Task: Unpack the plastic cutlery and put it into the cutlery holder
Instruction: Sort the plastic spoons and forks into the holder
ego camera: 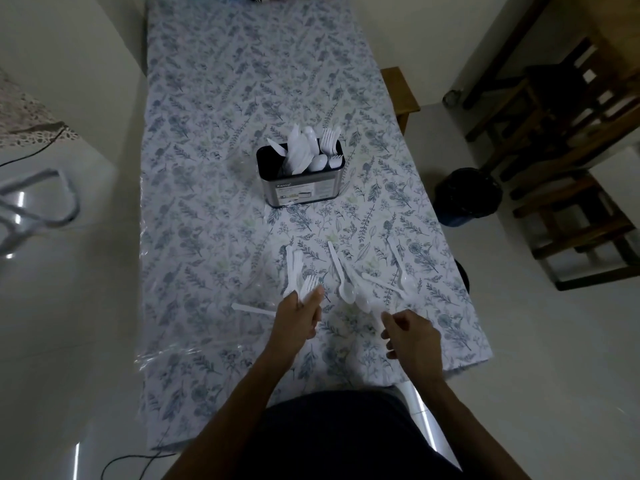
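A metal cutlery holder stands mid-table, filled with white plastic knives, spoons and forks. Near the front of the table lie loose white pieces: knives, spoons and more cutlery to the right. A single knife lies left of my hands. My left hand is closed around a bunch of white forks, tines pointing away from me. My right hand hovers just right of the spoons, fingers curled on a white handle.
The table wears a floral cloth under clear plastic. A dark bin and wooden chairs stand on the right. A metal chair frame and a cable are on the left floor.
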A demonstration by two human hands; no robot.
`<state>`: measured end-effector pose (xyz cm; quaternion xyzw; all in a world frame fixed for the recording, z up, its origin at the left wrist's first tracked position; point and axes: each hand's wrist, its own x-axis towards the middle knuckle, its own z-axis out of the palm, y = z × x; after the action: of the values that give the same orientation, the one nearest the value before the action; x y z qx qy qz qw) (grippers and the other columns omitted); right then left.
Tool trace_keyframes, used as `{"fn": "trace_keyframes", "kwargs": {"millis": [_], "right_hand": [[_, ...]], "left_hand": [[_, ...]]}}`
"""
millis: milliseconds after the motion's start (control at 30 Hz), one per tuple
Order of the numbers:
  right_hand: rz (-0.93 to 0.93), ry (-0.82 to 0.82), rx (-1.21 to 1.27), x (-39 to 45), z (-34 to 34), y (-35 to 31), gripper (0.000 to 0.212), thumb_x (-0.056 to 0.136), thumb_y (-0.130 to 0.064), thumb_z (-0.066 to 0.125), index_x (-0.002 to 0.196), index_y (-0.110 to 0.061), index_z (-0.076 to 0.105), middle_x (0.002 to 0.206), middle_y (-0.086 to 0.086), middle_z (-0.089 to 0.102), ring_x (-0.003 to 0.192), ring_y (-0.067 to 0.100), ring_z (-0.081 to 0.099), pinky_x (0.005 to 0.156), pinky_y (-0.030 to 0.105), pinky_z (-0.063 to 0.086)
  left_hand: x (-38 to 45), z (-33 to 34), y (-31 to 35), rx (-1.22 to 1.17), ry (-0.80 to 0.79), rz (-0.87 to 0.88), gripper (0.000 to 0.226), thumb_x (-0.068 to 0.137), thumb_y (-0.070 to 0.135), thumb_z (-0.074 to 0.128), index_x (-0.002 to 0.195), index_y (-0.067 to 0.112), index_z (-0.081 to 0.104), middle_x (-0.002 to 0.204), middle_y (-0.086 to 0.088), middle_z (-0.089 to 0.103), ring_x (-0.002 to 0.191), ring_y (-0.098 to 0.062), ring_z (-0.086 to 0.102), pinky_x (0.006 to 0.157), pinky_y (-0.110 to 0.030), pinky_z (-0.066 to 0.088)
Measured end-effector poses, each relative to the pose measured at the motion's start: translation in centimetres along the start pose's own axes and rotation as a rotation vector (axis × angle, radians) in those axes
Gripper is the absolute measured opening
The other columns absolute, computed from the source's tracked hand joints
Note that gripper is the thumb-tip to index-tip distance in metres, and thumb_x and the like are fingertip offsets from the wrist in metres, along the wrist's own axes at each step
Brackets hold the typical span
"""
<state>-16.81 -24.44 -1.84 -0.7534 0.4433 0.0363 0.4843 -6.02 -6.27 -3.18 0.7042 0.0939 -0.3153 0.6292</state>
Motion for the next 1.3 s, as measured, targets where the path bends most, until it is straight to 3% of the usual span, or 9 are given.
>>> {"fn": "trace_keyframes", "kwargs": {"millis": [233, 300, 433, 567, 633, 733, 933, 1100, 1300], "right_hand": [[-0.584, 0.252, -0.515, -1.9, -2.2, -2.4, 0.022, 0.092, -0.031, 0.069, 0.076, -0.023, 0.057, 0.072, -0.010, 0.061, 0.052, 0.009, 0.057, 0.044, 0.026, 0.048], [-0.700, 0.292, -0.571, -2.2, -2.7, -3.6, 0.016, 0.093, -0.030, 0.069, 0.082, -0.022, 0.061, 0.080, -0.006, 0.060, 0.059, 0.014, 0.059, 0.043, 0.030, 0.049], [-0.891, 0.211, -0.555, -2.3, -3.4, -6.3, 0.012, 0.100, -0.031, 0.060, 0.098, -0.021, 0.067, 0.086, -0.002, 0.066, 0.069, 0.017, 0.063, 0.048, 0.034, 0.053], [-1.040, 0.048, -0.536, -2.1, -3.0, -9.0, 0.016, 0.103, -0.032, 0.054, 0.103, -0.022, 0.066, 0.088, -0.004, 0.067, 0.069, 0.013, 0.064, 0.053, 0.033, 0.055], [-1.019, -0.063, -0.404, -1.8, -2.3, -10.1, 0.010, 0.100, -0.027, 0.062, 0.103, -0.019, 0.068, 0.088, -0.004, 0.069, 0.069, 0.012, 0.065, 0.058, 0.034, 0.056], [-0.994, -0.095, -0.275, -1.3, -1.3, -11.0, 0.006, 0.094, -0.019, 0.071, 0.099, -0.016, 0.071, 0.087, -0.004, 0.072, 0.073, 0.009, 0.067, 0.066, 0.031, 0.057], [-0.766, -0.073, -0.135, -1.3, 1.2, -10.6, 0.032, 0.091, -0.022, 0.076, 0.122, -0.020, 0.067, 0.103, -0.005, 0.064, 0.085, 0.003, 0.066, 0.071, 0.019, 0.058], [-0.505, -0.276, 0.090, -1.4, 0.8, -10.4, 0.005, 0.093, -0.025, 0.071, 0.092, -0.021, 0.074, 0.083, -0.002, 0.073, 0.080, 0.015, 0.072, 0.068, 0.042, 0.063], [-0.549, -0.310, 0.096, -1.2, -0.9, -11.3, 0.003, 0.092, -0.018, 0.073, 0.093, -0.018, 0.077, 0.080, -0.008, 0.075, 0.074, 0.009, 0.073, 0.070, 0.023, 0.060]], "left_hand": [[-0.5, 0.7, 1.7, 0.180, 0.022, 0.291, 0.028, 0.103, 0.036, 0.056, 0.100, 0.009, 0.058, 0.068, 0.009, 0.058, 0.051, 0.003, 0.050, 0.051, -0.013, 0.041], [-0.7, 0.8, 2.6, 0.210, 0.074, 0.347, 0.039, 0.102, 0.045, 0.054, 0.100, 0.006, 0.062, 0.071, 0.000, 0.064, 0.051, -0.003, 0.050, 0.047, -0.028, 0.045], [-1.3, 0.9, 4.0, 0.279, 0.150, 0.446, 0.062, 0.097, 0.059, 0.046, 0.085, 0.002, 0.067, 0.064, -0.005, 0.067, 0.050, -0.017, 0.060, 0.053, -0.032, 0.052], [-1.6, 0.7, 4.5, 0.434, 0.109, 0.485, 0.044, 0.103, 0.048, 0.052, 0.074, 0.015, 0.056, 0.062, 0.002, 0.061, 0.055, -0.014, 0.061, 0.053, -0.034, 0.049], [-2.2, 0.8, 4.9, 0.330, -0.006, 0.375, 0.039, 0.105, 0.041, 0.050, 0.072, 0.021, 0.054, 0.053, 0.008, 0.056, 0.049, -0.003, 0.052, 0.052, -0.024, 0.043], [-3.3, 0.6, 5.2, 0.067, -0.210, 0.228, 0.049, 0.109, 0.042, 0.034, 0.092, 0.012, 0.069, 0.064, -0.010, 0.070, 0.054, -0.021, 0.063, 0.054, -0.030, 0.053], [-4.2, 0.0, 5.1, 0.014, -0.279, 0.193, 0.052, 0.107, 0.051, 0.033, 0.085, 0.025, 0.072, 0.064, -0.012, 0.063, 0.045, -0.018, 0.048, 0.047, -0.026, 0.040], [-4.0, 0.0, 5.3, -0.005, -0.324, 0.143, 0.058, 0.109, 0.046, 0.029, 0.113, 0.005, 0.070, 0.079, -0.021, 0.073, 0.051, -0.026, 0.060, 0.052, -0.029, 0.051], [-3.2, -0.9, 4.9, 0.084, -0.354, 0.103, 0.065, 0.107, 0.052, 0.028, 0.103, 0.003, 0.070, 0.079, -0.021, 0.075, 0.063, -0.032, 0.070, 0.071, -0.045, 0.060]]}}
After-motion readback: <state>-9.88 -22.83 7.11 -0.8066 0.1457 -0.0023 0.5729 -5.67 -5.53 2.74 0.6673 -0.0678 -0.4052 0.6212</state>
